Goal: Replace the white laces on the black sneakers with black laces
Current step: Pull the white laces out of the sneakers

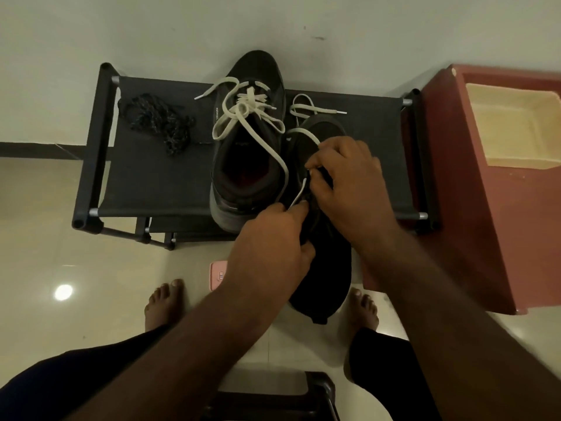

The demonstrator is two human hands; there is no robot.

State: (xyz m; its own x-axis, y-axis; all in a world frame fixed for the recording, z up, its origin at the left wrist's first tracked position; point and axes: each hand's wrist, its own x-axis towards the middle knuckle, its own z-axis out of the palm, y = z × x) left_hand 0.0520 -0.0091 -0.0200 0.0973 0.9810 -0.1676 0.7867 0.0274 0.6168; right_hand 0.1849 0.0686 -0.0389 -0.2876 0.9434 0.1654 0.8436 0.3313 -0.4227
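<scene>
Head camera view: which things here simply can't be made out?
All in the head view:
- Eyelets of held sneaker: covered by left hand gripping it and right hand pinching its white lace.
- Most of pink thing on floor: behind left forearm.
- Count of black laces: dark tangle.
- Low dark object: cut by bottom edge.

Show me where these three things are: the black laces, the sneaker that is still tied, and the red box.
black laces (156, 121): head view, on the middle of the tangled pile.
tied sneaker (239, 189): head view, on its padded heel collar.
red box (473, 208): head view, on its front wall.
</scene>
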